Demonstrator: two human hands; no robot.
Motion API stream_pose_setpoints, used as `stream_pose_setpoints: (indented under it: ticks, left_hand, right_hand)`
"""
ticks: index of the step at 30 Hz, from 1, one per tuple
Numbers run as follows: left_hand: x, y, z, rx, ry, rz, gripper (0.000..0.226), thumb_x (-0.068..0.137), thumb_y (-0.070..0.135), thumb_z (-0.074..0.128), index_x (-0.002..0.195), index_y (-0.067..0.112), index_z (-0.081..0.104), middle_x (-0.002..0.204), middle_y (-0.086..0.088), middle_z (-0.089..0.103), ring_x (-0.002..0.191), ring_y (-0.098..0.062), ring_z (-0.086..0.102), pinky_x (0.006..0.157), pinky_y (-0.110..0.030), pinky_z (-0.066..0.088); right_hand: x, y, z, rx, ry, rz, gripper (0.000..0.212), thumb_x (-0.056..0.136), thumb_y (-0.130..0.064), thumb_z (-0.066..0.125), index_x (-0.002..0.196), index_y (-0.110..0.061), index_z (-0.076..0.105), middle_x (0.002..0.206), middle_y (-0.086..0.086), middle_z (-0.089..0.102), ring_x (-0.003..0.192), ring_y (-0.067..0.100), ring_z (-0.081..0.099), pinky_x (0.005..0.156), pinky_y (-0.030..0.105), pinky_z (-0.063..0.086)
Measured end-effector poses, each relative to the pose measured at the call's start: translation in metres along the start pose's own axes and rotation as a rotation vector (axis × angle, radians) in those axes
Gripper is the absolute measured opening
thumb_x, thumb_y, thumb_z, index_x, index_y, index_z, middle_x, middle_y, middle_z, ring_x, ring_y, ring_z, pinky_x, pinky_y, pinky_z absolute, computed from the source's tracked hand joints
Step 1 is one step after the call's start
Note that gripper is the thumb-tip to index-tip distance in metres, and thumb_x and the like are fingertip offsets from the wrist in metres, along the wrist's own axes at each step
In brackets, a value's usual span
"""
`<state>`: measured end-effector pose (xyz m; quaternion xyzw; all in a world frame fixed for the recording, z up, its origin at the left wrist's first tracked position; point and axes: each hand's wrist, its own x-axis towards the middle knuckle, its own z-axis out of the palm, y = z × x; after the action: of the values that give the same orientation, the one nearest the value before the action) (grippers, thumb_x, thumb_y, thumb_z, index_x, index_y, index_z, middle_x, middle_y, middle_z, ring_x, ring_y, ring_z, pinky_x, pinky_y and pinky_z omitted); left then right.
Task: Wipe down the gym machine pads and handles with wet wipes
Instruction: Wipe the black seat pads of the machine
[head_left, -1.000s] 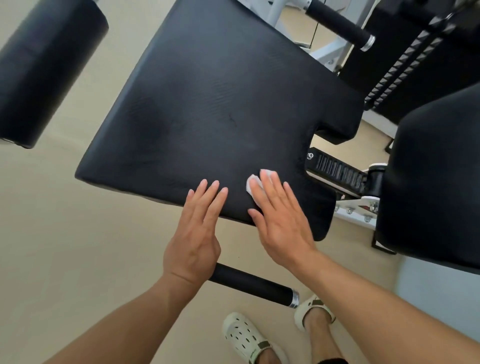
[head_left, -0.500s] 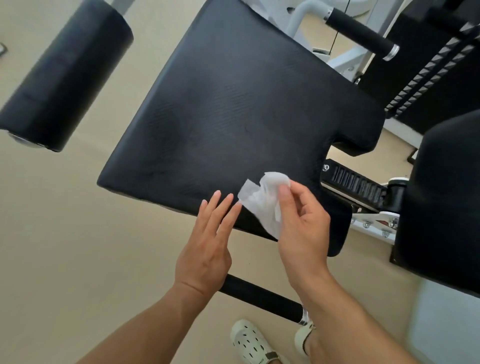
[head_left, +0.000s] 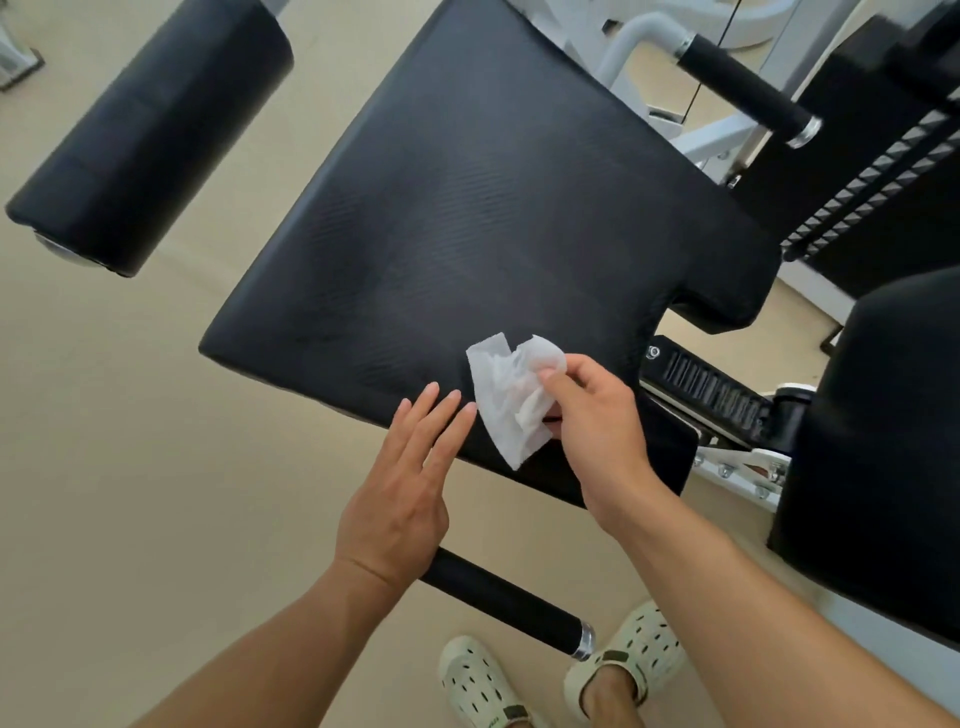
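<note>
From the head camera, the right hand (head_left: 597, 431) pinches a crumpled white wet wipe (head_left: 511, 397) between thumb and fingertips, holding it lifted just above the near edge of the big black seat pad (head_left: 467, 208). The left hand (head_left: 402, 493) is spread flat with straight fingers, its fingertips (head_left: 447, 410) at the pad's near edge and just beside the wipe; whether they press on the pad I cannot tell.

A black handle (head_left: 498, 603) sticks out below the pad, near the person's pale clogs (head_left: 623, 660). A second handle (head_left: 743, 88) sits at the far side, a roller pad (head_left: 150, 130) to the left, and a back pad (head_left: 893, 441) to the right.

The wipe looks bunched and hangs from a light pinch, so it could slip to the floor and pick up dirt. Wiping with it balled up would likely leave streaks or missed patches, and the handles could easily be skipped.
</note>
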<state>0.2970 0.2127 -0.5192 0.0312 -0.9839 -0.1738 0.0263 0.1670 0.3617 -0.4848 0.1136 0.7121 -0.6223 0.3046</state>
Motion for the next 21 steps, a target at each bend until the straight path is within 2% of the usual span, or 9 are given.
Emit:
stream_pose_setpoints:
  ticks: [2, 4, 6, 8, 11, 14, 16, 18, 21]
  left_hand:
    - [0.000, 0.001, -0.002, 0.003, -0.012, -0.011, 0.088, 0.075, -0.021, 0.041, 0.155, 0.014, 0.025, 0.157, -0.009, 0.038, 0.153, -0.026, 0.022, 0.124, -0.045, 0.015]
    - [0.000, 0.002, -0.001, 0.012, -0.015, -0.007, 0.089, 0.076, -0.021, 0.043, 0.156, 0.015, 0.024, 0.157, -0.008, 0.038, 0.153, -0.025, 0.021, 0.124, -0.044, 0.014]
    - [0.000, 0.003, 0.000, 0.015, -0.018, -0.012, 0.091, 0.076, -0.022, 0.044, 0.156, 0.016, 0.023, 0.158, -0.007, 0.037, 0.153, -0.025, 0.021, 0.124, -0.044, 0.013]
    - [0.000, 0.001, 0.000, 0.016, -0.022, -0.026, 0.095, 0.074, -0.024, 0.045, 0.157, 0.017, 0.022, 0.158, -0.007, 0.037, 0.153, -0.024, 0.021, 0.125, -0.043, 0.012]
    - [0.002, 0.001, -0.001, 0.016, -0.017, -0.027, 0.100, 0.071, -0.027, 0.046, 0.157, 0.017, 0.021, 0.158, -0.006, 0.036, 0.153, -0.025, 0.020, 0.125, -0.041, 0.010]
    - [0.003, 0.004, -0.002, -0.008, -0.010, -0.032, 0.098, 0.071, -0.027, 0.044, 0.157, 0.015, 0.022, 0.158, -0.008, 0.036, 0.153, -0.026, 0.021, 0.125, -0.043, 0.012]
    - [0.001, 0.004, -0.001, -0.009, 0.006, -0.020, 0.095, 0.071, -0.026, 0.043, 0.155, 0.014, 0.026, 0.156, -0.009, 0.039, 0.152, -0.027, 0.024, 0.125, -0.045, 0.015]
    - [0.001, 0.001, -0.001, -0.015, 0.057, 0.008, 0.087, 0.073, -0.026, 0.039, 0.151, 0.012, 0.035, 0.151, -0.009, 0.045, 0.149, -0.028, 0.032, 0.124, -0.045, 0.021]
    - [0.009, 0.005, -0.006, -0.152, 0.225, -0.059, 0.064, 0.082, -0.014, 0.031, 0.137, 0.009, 0.055, 0.131, -0.004, 0.059, 0.122, -0.020, 0.056, 0.110, -0.033, 0.043]
  right_hand:
    - [0.002, -0.009, -0.003, 0.117, 0.030, 0.015, 0.023, 0.101, -0.017, 0.052, 0.094, -0.023, 0.073, 0.092, -0.002, 0.076, 0.097, 0.025, 0.072, 0.080, 0.041, 0.059]
    - [0.011, -0.020, -0.009, 0.060, 0.190, -0.079, 0.024, 0.098, -0.018, 0.050, 0.091, -0.026, 0.072, 0.089, -0.005, 0.074, 0.094, 0.024, 0.069, 0.080, 0.043, 0.056]
    - [0.019, -0.035, -0.018, -0.073, 0.415, -0.274, 0.025, 0.099, -0.018, 0.048, 0.095, -0.028, 0.070, 0.083, -0.012, 0.069, 0.085, 0.009, 0.064, 0.072, 0.030, 0.050]
    - [0.025, -0.049, -0.023, -0.177, 0.487, -0.490, 0.027, 0.101, -0.016, 0.047, 0.109, -0.027, 0.071, 0.084, -0.012, 0.068, 0.077, 0.005, 0.060, 0.067, 0.024, 0.044]
    - [0.038, -0.051, -0.013, -0.514, 0.208, -0.659, 0.033, 0.101, -0.015, 0.049, 0.126, -0.025, 0.069, 0.117, -0.002, 0.071, 0.110, 0.016, 0.062, 0.094, 0.033, 0.048]
    - [0.042, -0.033, 0.001, -0.959, -0.233, -0.609, 0.034, 0.106, -0.031, 0.048, 0.136, -0.035, 0.063, 0.161, -0.002, 0.039, 0.148, 0.012, 0.027, 0.119, 0.035, 0.026]
    - [0.045, -0.020, 0.001, -0.934, -0.227, -0.634, 0.031, 0.106, -0.040, 0.049, 0.131, -0.038, 0.065, 0.159, -0.008, 0.040, 0.145, 0.014, 0.034, 0.118, 0.041, 0.032]
    - [0.052, -0.015, -0.004, -0.723, -0.089, -0.681, 0.027, 0.102, -0.031, 0.057, 0.128, -0.034, 0.065, 0.139, -0.012, 0.058, 0.122, 0.014, 0.053, 0.104, 0.043, 0.045]
    - [0.063, -0.022, -0.006, -0.636, 0.013, -0.491, 0.035, 0.092, -0.028, 0.069, 0.126, -0.035, 0.061, 0.116, -0.016, 0.057, 0.101, 0.009, 0.059, 0.091, 0.038, 0.051]
